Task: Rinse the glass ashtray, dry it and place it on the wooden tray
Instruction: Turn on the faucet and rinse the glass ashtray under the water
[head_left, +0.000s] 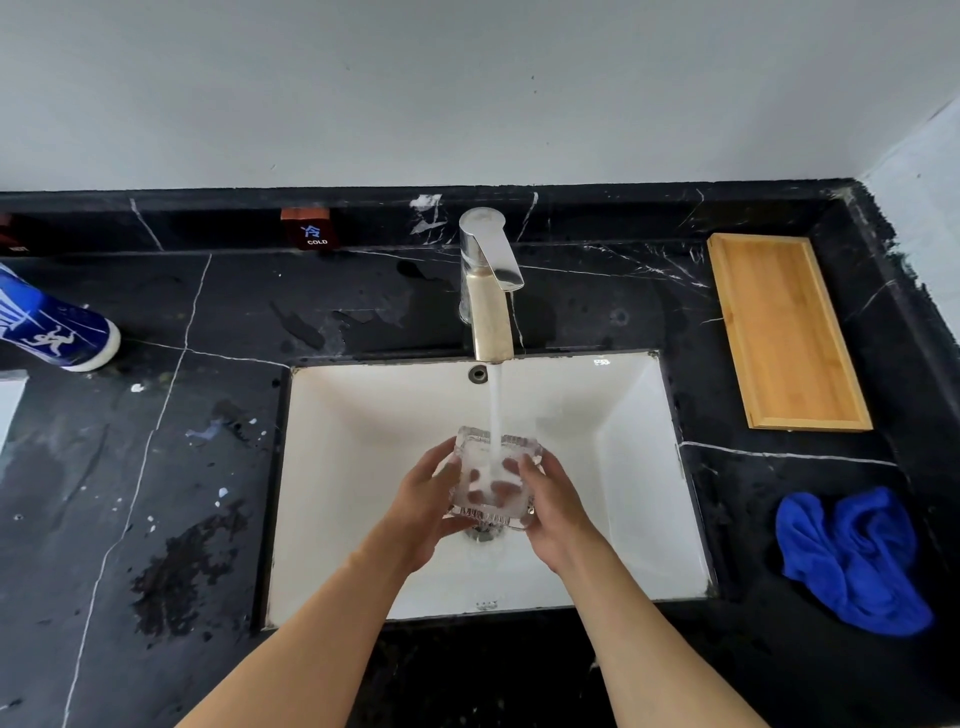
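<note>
The square glass ashtray (493, 475) is over the middle of the white sink (639, 410), tilted up toward me. A stream of water from the metal faucet (488, 291) falls into it. My left hand (431, 499) grips its left side and my right hand (550, 499) grips its right side, fingers showing through the glass. The wooden tray (787, 332) lies bare on the counter right of the sink. A crumpled blue cloth (852, 561) rests nearer me on the right.
The black marble counter (156, 467) has wet patches and white specks. A blue and white canister (52, 327) lies at the far left. A small "COLD" sign (311, 231) stands on the back ledge. The wall corner closes the right side.
</note>
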